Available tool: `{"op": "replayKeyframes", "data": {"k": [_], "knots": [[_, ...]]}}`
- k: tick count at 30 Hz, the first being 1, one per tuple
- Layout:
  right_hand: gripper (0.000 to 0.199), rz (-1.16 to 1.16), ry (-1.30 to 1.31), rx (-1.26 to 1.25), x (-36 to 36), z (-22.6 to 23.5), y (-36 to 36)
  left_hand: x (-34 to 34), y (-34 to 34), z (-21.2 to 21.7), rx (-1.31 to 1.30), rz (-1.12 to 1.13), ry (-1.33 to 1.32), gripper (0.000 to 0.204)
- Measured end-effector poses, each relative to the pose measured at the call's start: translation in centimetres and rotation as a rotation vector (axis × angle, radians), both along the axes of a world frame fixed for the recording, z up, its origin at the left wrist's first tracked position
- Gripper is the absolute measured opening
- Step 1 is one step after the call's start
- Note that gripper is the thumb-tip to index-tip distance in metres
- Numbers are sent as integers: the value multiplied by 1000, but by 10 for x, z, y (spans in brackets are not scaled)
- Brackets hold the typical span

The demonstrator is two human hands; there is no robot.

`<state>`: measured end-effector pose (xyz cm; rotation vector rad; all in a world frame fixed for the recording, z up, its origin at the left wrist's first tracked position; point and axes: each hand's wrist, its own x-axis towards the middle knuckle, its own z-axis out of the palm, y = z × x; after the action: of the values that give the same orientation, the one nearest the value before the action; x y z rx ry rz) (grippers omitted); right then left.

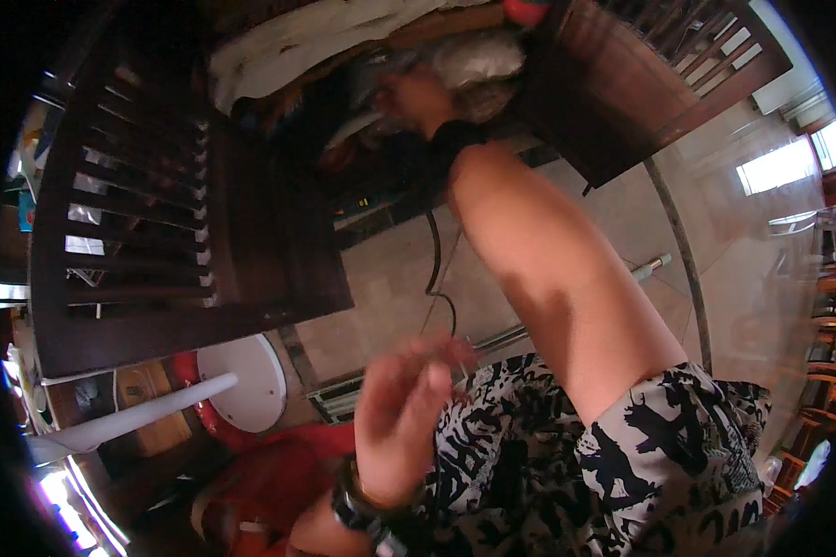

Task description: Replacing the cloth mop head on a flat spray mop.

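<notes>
My right hand (420, 100) reaches into a dark wooden cabinet between its two swung-out doors. It is smeared by motion, with its fingers over clear plastic bags (483, 58) and dark bundled items; whether it grips anything cannot be made out. A black band circles that wrist. Lower down, in front of my patterned clothing (659, 446), my left hand (398, 408) hovers with loosely curled, blurred fingers. Its thumb stands apart from them and nothing shows in the palm. A dark watch or bracelet (367, 509) sits on the left wrist.
The slatted left door (279, 251) and right door (613, 93) flank the opening. A black cable (435, 255) trails onto the tiled floor (381, 278). At left are a white round-based stand (260, 371) and a red fabric item (260, 483). Wooden chairs (822, 395) line the far right.
</notes>
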<state>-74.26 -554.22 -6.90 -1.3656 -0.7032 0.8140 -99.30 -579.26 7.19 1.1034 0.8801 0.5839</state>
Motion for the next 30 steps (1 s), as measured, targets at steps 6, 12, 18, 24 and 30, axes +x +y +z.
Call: {"op": "replayKeyframes", "data": {"k": [6,12,18,24,30], "knots": [[28,-132,-1008,-155,15,-25,22,106,135,-37,558,314,97,40],[33,184,-1129,-243,22,-21,18,128,212,-37,1950,336,918,67],[33,146,-817,-152,0,-15,16,117,255,-57,1839,293,1153,74],[24,99,12,-80,-19,21,-9,113,272,-73,1770,341,1130,71],[29,66,370,-40,-18,45,-42,118,281,-73,1782,356,1137,67]]}}
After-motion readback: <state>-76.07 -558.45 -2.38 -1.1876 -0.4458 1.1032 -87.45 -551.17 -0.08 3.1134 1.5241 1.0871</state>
